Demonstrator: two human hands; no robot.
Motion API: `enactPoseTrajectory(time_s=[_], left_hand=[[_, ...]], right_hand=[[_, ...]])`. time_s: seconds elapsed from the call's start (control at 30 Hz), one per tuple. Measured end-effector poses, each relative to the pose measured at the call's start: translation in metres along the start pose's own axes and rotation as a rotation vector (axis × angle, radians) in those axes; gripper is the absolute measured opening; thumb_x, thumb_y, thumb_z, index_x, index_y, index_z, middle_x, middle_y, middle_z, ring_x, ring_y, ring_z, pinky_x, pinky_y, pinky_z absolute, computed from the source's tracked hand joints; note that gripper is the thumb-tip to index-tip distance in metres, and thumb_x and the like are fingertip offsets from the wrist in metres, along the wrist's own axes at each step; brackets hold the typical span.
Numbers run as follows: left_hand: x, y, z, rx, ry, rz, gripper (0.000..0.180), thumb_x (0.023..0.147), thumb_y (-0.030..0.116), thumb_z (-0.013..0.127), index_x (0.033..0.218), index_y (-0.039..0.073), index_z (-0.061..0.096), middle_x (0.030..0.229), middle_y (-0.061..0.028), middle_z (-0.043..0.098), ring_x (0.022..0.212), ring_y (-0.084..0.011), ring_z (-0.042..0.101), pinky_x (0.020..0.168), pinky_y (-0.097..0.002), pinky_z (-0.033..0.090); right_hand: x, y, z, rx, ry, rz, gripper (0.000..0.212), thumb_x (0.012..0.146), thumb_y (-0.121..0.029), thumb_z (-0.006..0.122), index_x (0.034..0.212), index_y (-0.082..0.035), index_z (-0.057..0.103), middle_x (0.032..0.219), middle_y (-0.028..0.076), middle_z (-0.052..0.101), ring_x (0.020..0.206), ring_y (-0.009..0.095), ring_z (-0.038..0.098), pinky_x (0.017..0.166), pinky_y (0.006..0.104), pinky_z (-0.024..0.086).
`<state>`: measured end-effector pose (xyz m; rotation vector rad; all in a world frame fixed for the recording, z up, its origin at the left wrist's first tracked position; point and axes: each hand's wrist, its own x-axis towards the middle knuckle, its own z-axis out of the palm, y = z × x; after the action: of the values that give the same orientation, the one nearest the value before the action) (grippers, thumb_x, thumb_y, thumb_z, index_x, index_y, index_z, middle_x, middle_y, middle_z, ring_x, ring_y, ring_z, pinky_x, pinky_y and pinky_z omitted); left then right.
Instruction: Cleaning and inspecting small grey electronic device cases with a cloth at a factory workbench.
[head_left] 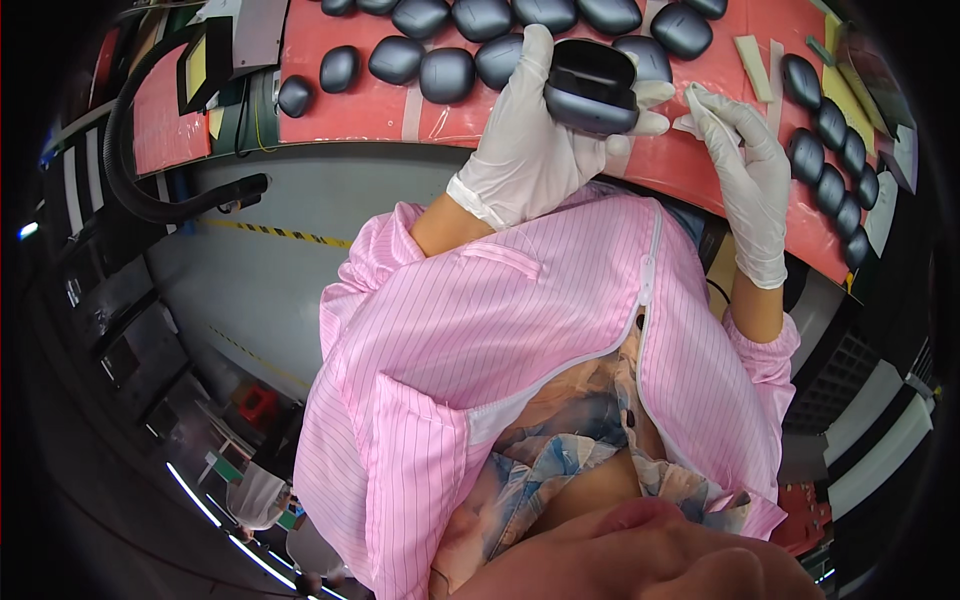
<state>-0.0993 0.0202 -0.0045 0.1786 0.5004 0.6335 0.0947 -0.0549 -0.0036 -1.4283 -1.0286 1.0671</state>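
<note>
The left hand [525, 150], in a white glove, holds a dark blue-grey earbud charging case [592, 88] above the far edge of the red work mat [350, 110]. Its fingers are curled around the case from the left and from below, with one finger raised along the case's far left side; the lid looks lifted, showing a dark hollow inside. The right hand [745, 165], also gloved, is just to the right of the case and pinches a small white wipe [698, 108] between thumb and fingertips, the other fingers loosely bent. The wipe is close beside the case; whether it touches cannot be told.

Across the far side of the mat lies a row of closed cases [440, 45] of the same kind, and another line of cases [835, 150] runs down the right side. Whether those are already wiped or still waiting cannot be read from how they lie. By this view, one case is in hand and being attended to, so the work looks somewhere in its middle.

Nearer, the pink striped smock [500, 340] fills the centre, and a black hose [130, 170] curves at the left.
</note>
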Motion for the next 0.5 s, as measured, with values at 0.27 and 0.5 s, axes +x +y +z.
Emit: enactPoseTrajectory(time_s=[0.27,0.5], left_hand=[[-0.006,-0.004,0.031,0.085,-0.019,0.076,0.043,0.086,0.012,0.045,0.127,-0.004,0.047,0.120,-0.0186,0.055,0.116,-0.0340,0.056,0.086,-0.0410,0.054],[-0.008,-0.006,0.026,0.090,-0.072,0.144,0.044,0.086,0.011,0.046,0.127,-0.003,0.048,0.122,-0.0176,0.056,0.114,-0.0270,0.056,0.099,-0.0403,0.046]], right_hand=[[-0.004,0.009,0.008,-0.105,0.193,-0.276,0.021,0.090,0.001,0.059,0.110,0.003,0.063,0.103,0.010,0.066,0.096,0.016,0.063,0.088,0.0272,0.049],[-0.006,-0.015,0.028,-0.059,0.155,-0.672,0.025,0.082,0.006,0.065,0.106,-0.003,0.066,0.095,0.009,0.067,0.085,0.021,0.064,0.075,0.0297,0.050]])
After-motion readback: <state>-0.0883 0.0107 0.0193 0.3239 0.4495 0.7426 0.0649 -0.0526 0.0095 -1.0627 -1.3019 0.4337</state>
